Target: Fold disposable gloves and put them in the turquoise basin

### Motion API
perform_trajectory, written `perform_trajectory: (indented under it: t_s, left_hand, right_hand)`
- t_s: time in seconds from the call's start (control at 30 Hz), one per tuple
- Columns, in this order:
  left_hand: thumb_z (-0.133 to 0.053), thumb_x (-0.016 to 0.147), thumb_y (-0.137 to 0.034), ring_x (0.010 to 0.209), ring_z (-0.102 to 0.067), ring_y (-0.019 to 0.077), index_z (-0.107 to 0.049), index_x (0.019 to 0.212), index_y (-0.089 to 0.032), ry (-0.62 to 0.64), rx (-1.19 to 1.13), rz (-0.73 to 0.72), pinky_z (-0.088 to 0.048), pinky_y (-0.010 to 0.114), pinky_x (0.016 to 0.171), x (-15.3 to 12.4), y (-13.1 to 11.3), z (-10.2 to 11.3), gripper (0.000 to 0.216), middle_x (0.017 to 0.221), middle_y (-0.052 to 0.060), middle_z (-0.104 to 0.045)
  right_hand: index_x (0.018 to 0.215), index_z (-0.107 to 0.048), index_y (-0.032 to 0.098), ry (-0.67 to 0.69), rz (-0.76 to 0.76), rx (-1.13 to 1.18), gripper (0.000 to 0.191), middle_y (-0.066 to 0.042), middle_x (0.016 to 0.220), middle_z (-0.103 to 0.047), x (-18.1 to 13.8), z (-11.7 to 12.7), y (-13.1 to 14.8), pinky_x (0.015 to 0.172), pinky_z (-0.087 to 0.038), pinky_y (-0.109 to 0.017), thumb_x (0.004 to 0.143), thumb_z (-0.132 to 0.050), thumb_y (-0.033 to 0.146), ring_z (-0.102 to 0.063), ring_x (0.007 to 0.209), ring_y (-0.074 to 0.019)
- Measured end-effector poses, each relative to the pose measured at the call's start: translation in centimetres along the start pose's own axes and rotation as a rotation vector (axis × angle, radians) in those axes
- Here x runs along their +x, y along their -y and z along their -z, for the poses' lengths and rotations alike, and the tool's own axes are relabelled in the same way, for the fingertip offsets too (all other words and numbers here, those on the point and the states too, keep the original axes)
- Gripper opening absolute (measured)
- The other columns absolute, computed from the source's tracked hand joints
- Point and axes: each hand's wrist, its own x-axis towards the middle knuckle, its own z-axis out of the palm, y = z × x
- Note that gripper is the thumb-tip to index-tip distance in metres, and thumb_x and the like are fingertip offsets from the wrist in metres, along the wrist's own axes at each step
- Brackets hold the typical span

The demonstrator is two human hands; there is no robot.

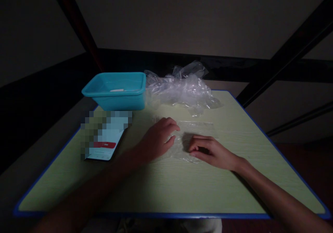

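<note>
A clear plastic bag (199, 127) lies flat in the middle of the table, between my two hands. My left hand (162, 136) is over its left side, thumb and forefinger apart, with nothing seen between them. At the bag's right side is my right hand (209, 150). Its fingers are curled and the tips come close to the thumb. Whether anything thin is pinched there is too small to make out. Behind the flat bag sits a crumpled heap of clear plastic bags (182, 89).
A turquoise plastic basin (121, 101) stands at the back left with a small white item (117, 90) inside. In front of it lies a lit phone (109, 139), partly pixelated. The pale table (166, 191) has a blue edge; dark bars stand behind it.
</note>
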Motion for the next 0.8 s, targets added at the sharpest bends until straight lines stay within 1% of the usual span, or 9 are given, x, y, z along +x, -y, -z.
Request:
perform_trajectory:
  t_s: [0.1,0.2,0.27,0.33,0.4,0.47,0.53,0.67,0.8]
  left_hand:
    - [-0.041,0.085,-0.010,0.098,-0.056,0.0209,-0.060,0.094,-0.015,0.120,0.117,-0.195,-0.046,0.034,0.086,-0.6,-1.5,-0.7,0.022,0.103,0.010,-0.061]
    - [-0.046,0.087,-0.022,0.110,-0.054,0.0233,-0.055,0.112,-0.012,0.262,0.146,-0.277,-0.043,0.035,0.095,-1.4,-2.3,-1.5,0.029,0.115,0.013,-0.060]
    - [-0.050,0.086,-0.032,0.122,-0.047,0.0260,-0.048,0.123,-0.006,0.328,0.130,-0.286,-0.039,0.036,0.102,-1.8,-2.5,-1.8,0.045,0.127,0.018,-0.053]
    - [-0.050,0.086,-0.040,0.130,-0.037,0.0285,-0.041,0.128,0.000,0.381,0.109,-0.287,-0.034,0.037,0.106,-2.1,-2.5,-1.8,0.058,0.137,0.023,-0.042]
    - [-0.049,0.085,-0.048,0.135,-0.028,0.0299,-0.037,0.131,0.002,0.423,0.082,-0.297,-0.028,0.039,0.110,-2.4,-2.6,-1.8,0.069,0.142,0.026,-0.032]
    - [-0.045,0.085,-0.054,0.137,-0.021,0.0289,-0.034,0.134,0.001,0.447,0.052,-0.314,-0.022,0.041,0.112,-2.7,-2.8,-1.8,0.074,0.145,0.024,-0.027]
    - [-0.041,0.086,-0.057,0.139,-0.017,0.0272,-0.030,0.137,-0.002,0.458,0.032,-0.320,-0.019,0.041,0.113,-3.0,-2.8,-2.0,0.075,0.147,0.022,-0.024]
    - [-0.041,0.086,-0.056,0.139,-0.014,0.0270,-0.027,0.139,-0.004,0.464,0.026,-0.289,-0.020,0.041,0.113,-3.4,-2.7,-2.5,0.075,0.147,0.021,-0.022]
    - [-0.041,0.085,-0.059,0.139,-0.013,0.0279,-0.025,0.139,-0.003,0.438,0.019,-0.289,-0.019,0.042,0.113,-3.5,-2.4,-2.8,0.079,0.148,0.022,-0.020]
  right_hand:
    - [0.078,-0.055,0.017,-0.065,-0.001,-0.044,0.017,-0.001,0.071,-0.052,-0.1,0.2,0.0,0.058,-0.040,-0.025,0.091,-0.046,0.024,-0.050,0.064,-0.0122]
    - [0.073,-0.053,0.017,-0.124,-0.008,-0.099,0.020,0.000,0.068,-0.050,-0.2,0.4,-0.1,0.056,-0.039,-0.024,0.091,-0.046,0.023,-0.049,0.062,-0.0120]
    - [0.072,-0.053,0.017,-0.166,-0.013,-0.123,0.020,0.001,0.066,-0.049,-0.2,0.6,-0.2,0.055,-0.039,-0.024,0.090,-0.048,0.022,-0.049,0.061,-0.0119]
    - [0.072,-0.054,0.017,-0.213,-0.020,-0.135,0.018,0.000,0.066,-0.050,-0.3,0.7,-0.4,0.055,-0.039,-0.024,0.089,-0.049,0.022,-0.049,0.061,-0.0121]
    - [0.072,-0.054,0.017,-0.253,-0.027,-0.148,0.018,-0.001,0.067,-0.052,-0.4,0.9,-0.5,0.056,-0.040,-0.024,0.089,-0.049,0.022,-0.050,0.061,-0.0125]
    - [0.072,-0.054,0.017,-0.269,-0.032,-0.172,0.019,-0.002,0.068,-0.054,-0.5,1.1,-0.7,0.057,-0.040,-0.025,0.090,-0.048,0.022,-0.051,0.062,-0.0130]
    - [0.073,-0.055,0.017,-0.261,-0.029,-0.206,0.019,-0.002,0.068,-0.055,-0.5,1.2,-0.8,0.058,-0.041,-0.026,0.090,-0.047,0.022,-0.051,0.063,-0.0135]
    - [0.074,-0.056,0.017,-0.221,-0.011,-0.246,0.020,-0.003,0.069,-0.056,-0.5,1.1,-0.8,0.059,-0.041,-0.027,0.090,-0.046,0.024,-0.051,0.064,-0.0145]
    - [0.075,-0.055,0.017,-0.195,-0.008,-0.262,0.020,-0.003,0.070,-0.055,-0.5,1.1,-0.8,0.059,-0.041,-0.027,0.091,-0.045,0.023,-0.051,0.065,-0.0145]
